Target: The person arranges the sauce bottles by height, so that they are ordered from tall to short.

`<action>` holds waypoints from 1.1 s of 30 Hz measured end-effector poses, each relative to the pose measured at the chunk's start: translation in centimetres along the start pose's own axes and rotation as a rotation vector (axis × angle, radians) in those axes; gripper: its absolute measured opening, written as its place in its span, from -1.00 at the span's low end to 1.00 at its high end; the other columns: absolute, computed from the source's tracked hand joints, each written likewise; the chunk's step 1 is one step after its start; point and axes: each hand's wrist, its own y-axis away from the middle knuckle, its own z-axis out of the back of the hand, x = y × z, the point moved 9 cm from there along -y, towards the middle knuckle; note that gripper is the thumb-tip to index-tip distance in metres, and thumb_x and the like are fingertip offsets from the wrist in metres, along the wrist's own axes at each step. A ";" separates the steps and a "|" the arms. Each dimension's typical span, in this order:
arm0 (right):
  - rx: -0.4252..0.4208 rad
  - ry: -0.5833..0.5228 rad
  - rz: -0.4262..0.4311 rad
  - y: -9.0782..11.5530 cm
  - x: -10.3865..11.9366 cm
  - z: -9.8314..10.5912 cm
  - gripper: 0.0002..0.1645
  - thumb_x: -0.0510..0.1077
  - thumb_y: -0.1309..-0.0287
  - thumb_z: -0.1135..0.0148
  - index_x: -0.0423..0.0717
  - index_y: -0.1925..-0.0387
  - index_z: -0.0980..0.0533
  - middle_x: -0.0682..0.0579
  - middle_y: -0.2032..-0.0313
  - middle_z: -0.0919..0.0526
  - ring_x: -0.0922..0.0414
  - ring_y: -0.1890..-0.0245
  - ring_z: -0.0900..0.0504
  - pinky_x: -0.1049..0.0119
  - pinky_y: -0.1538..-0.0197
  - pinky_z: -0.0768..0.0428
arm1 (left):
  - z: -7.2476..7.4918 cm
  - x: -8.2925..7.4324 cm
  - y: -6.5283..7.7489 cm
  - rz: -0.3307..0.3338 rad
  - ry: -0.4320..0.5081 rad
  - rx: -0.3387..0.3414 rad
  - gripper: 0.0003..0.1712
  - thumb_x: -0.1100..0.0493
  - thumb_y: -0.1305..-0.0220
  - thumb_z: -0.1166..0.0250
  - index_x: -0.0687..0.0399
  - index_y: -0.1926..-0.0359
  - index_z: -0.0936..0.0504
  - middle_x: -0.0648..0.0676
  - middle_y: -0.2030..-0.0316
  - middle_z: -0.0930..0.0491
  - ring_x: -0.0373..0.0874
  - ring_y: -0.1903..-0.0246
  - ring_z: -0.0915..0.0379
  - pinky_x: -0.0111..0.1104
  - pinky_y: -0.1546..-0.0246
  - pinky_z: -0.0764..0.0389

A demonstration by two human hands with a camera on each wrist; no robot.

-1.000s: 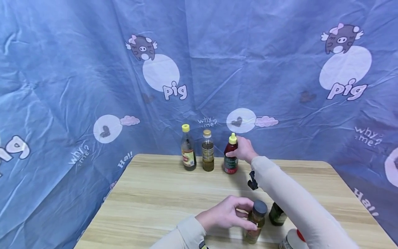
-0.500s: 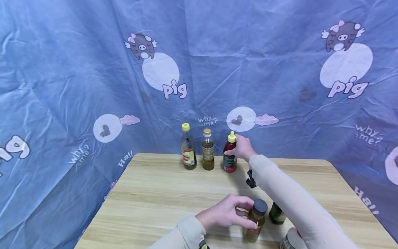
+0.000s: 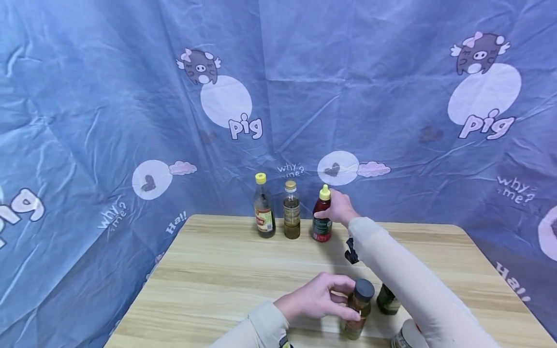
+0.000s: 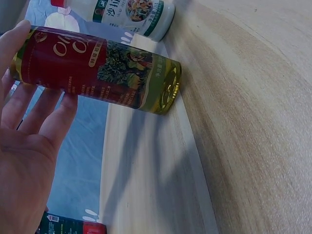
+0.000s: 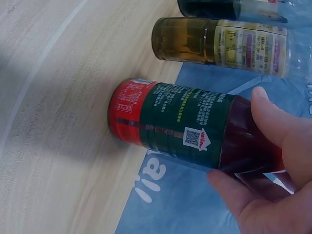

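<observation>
My right hand (image 3: 341,208) grips the upper part of a red sauce squeeze bottle (image 3: 322,228) with a yellow nozzle cap. It stands upright near the table's back edge. In the right wrist view its green-and-red label (image 5: 187,119) shows, thumb and fingers lying on either side of the bottle's shoulder. Nearer the front, my left hand (image 3: 313,298) holds a dark-capped olive oil bottle (image 3: 354,328) between thumb and fingers. The left wrist view shows its dark red label (image 4: 73,63) and gold base, with the fingers around the neck end.
Left of the sauce bottle stand a brown-capped bottle (image 3: 291,217) and a yellow-capped bottle (image 3: 264,220). Beside the olive oil is a dark green bottle (image 3: 387,302), partly behind the right sleeve (image 3: 409,275). A white dressing bottle (image 3: 411,336) stands at front right. Blue cloth (image 3: 296,72) hangs behind the table.
Both hands keep their holds on the two bottles. The sauce bottle and right hand have shifted very slightly left; the rest stays in place.
</observation>
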 end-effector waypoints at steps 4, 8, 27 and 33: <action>0.028 -0.011 -0.006 0.2 -0.2 0.1 -0.18 0.01 -0.06 -0.66 -0.29 -0.20 -0.43 -0.27 -0.10 -0.64 -0.26 -0.16 -0.59 -0.19 -0.26 -0.61 | -0.1 0.0 0.0 -0.001 0.004 0.000 -0.52 0.51 -0.23 -0.44 0.38 -0.18 -0.60 0.22 -0.05 -0.73 -0.44 -0.01 -0.62 -0.37 -0.17 -0.68; 0.056 -0.018 -0.022 0.7 -0.7 0.5 -0.09 0.06 -0.06 -0.65 -0.31 -0.26 -0.38 -0.31 -0.14 -0.62 -0.27 -0.18 -0.58 -0.19 -0.25 -0.61 | -0.3 0.1 0.1 -0.002 0.002 -0.002 -0.51 0.52 -0.22 -0.44 0.39 -0.18 -0.60 0.25 -0.06 -0.73 -0.45 -0.01 -0.61 -0.37 -0.17 -0.67; 0.148 -0.022 0.026 5.0 -0.6 6.8 0.11 0.22 -0.15 -0.56 -0.22 -0.50 -0.25 -0.37 -0.38 -0.47 -0.31 -0.35 -0.48 -0.22 -0.31 -0.57 | 0.5 -0.3 0.4 0.020 -0.038 -0.036 -0.48 0.46 -0.21 -0.49 0.30 -0.20 -0.64 0.18 -0.06 -0.74 -0.39 -0.03 -0.63 -0.38 -0.19 -0.66; 0.128 -0.063 0.133 7.7 -0.3 8.6 -0.03 0.16 -0.22 -0.53 -0.20 -0.46 -0.31 -0.37 -0.34 -0.51 -0.33 -0.32 -0.52 -0.23 -0.31 -0.58 | 0.1 -0.3 0.4 0.011 -0.051 -0.028 -0.49 0.42 -0.22 -0.50 0.28 -0.20 -0.64 0.09 -0.04 -0.75 -0.39 -0.03 -0.63 -0.37 -0.19 -0.66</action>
